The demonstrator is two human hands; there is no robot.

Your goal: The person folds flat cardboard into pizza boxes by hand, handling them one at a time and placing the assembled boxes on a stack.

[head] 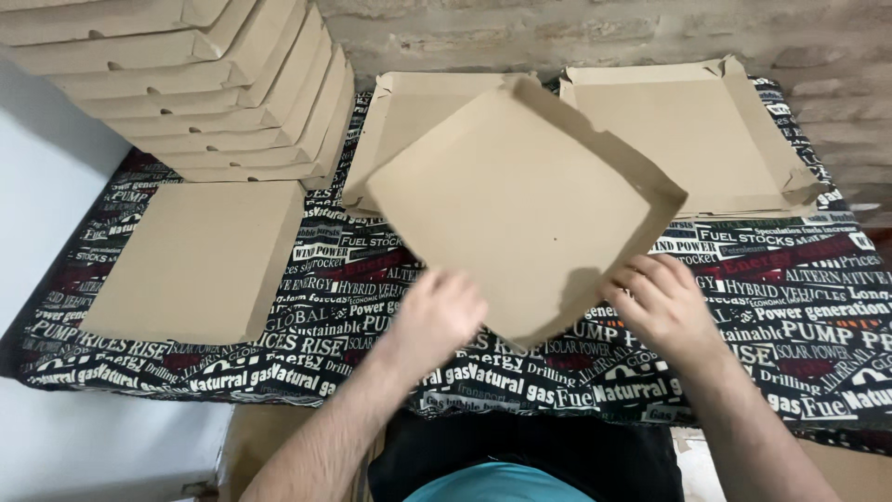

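You stand at a surface (818, 363) covered by a black cloth (372, 279) printed all over with white and dark red lettering. Beyond its far edge runs a rough wall (557, 33) of pale, worn brick. Along its left edge you see a smooth white wall (42, 177), which carries on below the near left corner. The light is even and soft, with only faint shadows.

Tan cardboard box tray (520, 195) tilted mid-table, folded boxes stacked (214, 84) far left, flat trays (688, 130) behind
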